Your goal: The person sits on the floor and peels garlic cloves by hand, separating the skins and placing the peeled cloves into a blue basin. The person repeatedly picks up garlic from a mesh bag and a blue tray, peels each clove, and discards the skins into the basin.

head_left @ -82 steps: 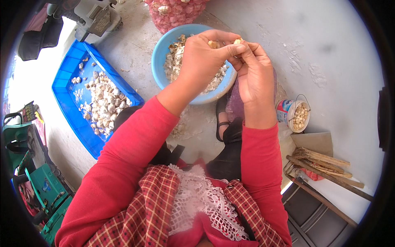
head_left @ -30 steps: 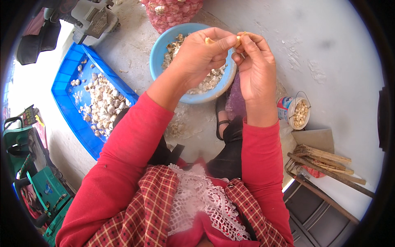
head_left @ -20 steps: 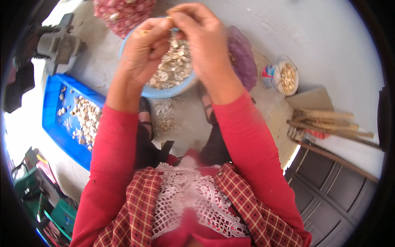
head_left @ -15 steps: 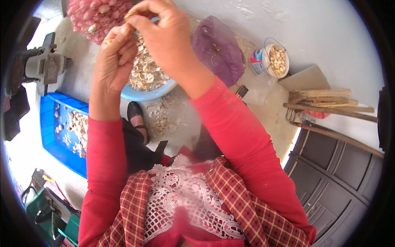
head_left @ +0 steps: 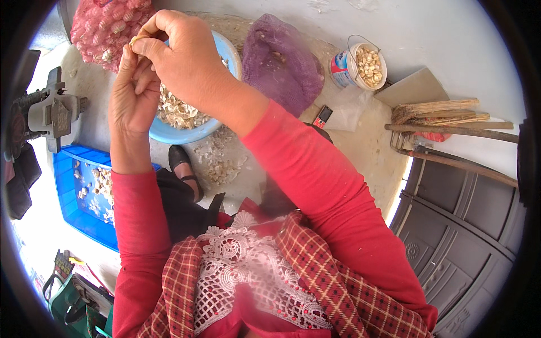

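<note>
My right hand point(head_left: 189, 65), closed in a pinch, and my left hand point(head_left: 134, 98), fingers curled, meet at their fingertips on a small pale garlic clove point(head_left: 134, 41), mostly hidden by the fingers. They are over the upper-left side of a light-blue basin point(head_left: 234, 59), which holds papery garlic peels point(head_left: 186, 112) and is partly hidden behind my hands. A red mesh sack of garlic point(head_left: 107, 31) stands just beyond my fingertips. At lower left, behind my left forearm, a blue tray point(head_left: 73, 200) holds scattered garlic bulbs.
Purple mesh sack point(head_left: 282, 62), bucket of peeled cloves point(head_left: 369, 66), red-black phone point(head_left: 322, 117), wooden sticks and handles point(head_left: 439, 112) at right. Grey panelled door point(head_left: 451, 208) at lower right, grey machine point(head_left: 59, 112) at left, green items point(head_left: 67, 298) at lower left. My shoe point(head_left: 181, 169) is below the basin.
Both hands have shifted left from above the basin's middle toward the red sack, still joined at the fingertips. The view has swung, so the purple sack and phone now show.
</note>
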A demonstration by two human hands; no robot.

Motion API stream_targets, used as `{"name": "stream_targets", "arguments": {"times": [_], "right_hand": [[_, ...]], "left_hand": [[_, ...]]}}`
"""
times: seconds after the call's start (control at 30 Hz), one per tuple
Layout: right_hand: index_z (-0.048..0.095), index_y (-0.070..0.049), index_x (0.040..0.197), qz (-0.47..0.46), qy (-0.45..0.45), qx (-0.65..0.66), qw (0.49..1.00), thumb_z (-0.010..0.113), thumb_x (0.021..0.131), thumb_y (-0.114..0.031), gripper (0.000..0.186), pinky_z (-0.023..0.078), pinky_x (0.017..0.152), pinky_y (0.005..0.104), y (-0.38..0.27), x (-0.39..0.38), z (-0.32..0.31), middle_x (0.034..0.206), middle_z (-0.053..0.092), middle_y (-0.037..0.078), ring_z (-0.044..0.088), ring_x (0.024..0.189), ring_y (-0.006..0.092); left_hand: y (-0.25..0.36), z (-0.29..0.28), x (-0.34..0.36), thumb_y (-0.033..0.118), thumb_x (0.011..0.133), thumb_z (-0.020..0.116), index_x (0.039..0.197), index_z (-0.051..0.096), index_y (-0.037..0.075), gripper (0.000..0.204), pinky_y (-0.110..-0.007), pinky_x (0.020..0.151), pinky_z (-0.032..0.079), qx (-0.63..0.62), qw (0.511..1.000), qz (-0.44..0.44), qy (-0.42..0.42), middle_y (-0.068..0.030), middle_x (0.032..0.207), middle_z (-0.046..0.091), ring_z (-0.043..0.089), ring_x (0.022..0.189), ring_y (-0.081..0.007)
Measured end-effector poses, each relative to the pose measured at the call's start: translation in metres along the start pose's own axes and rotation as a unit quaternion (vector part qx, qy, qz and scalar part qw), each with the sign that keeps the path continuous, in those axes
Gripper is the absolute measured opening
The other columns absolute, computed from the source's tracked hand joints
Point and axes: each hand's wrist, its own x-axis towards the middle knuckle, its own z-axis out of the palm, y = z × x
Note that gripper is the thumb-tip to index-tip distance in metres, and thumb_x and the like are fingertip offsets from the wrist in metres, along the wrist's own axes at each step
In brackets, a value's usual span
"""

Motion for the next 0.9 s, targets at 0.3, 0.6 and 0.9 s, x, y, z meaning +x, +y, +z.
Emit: {"name": "stream_targets", "arguments": {"times": [0.3, 0.6, 0.9], "right_hand": [[0.060, 0.005, 0.078, 0.053, 0.044, 0.110, 0.991, 0.066, 0.087, -0.006, 0.015, 0.051, 0.055, 0.0328, -0.010, -0.003, -0.005, 0.070, 0.067, 0.016, 0.065, 0.056, 0.0209], [0.063, 0.004, 0.081, 0.042, 0.038, 0.034, 0.998, 0.070, 0.079, -0.004, 0.012, 0.052, 0.065, 0.0387, 0.010, -0.001, -0.002, 0.077, 0.067, 0.019, 0.067, 0.070, 0.0319], [0.065, 0.004, 0.081, 0.066, 0.018, 0.000, 0.998, 0.071, 0.076, -0.005, 0.012, 0.053, 0.069, 0.0398, 0.009, -0.003, 0.000, 0.080, 0.069, 0.020, 0.068, 0.075, 0.0324]], "left_hand": [[-0.001, 0.008, 0.002, 0.011, 0.103, 0.052, 0.124, 0.056, -0.001, 0.025, -0.021, 0.068, 0.048, 0.000, 0.999, 0.017, 0.051, -0.0064, 0.095, 0.061, 0.055, 0.075, -0.0088], [0.001, 0.001, 0.008, 0.010, 0.103, 0.053, 0.113, 0.056, -0.005, 0.018, -0.019, 0.062, 0.044, -0.044, 0.994, 0.016, 0.098, -0.0085, 0.093, 0.060, 0.050, 0.073, -0.0083], [0.001, 0.004, 0.006, 0.011, 0.100, 0.060, 0.107, 0.060, -0.003, 0.016, -0.015, 0.052, 0.037, -0.007, 0.999, 0.004, 0.040, -0.0027, 0.086, 0.058, 0.046, 0.069, -0.0052]]}}
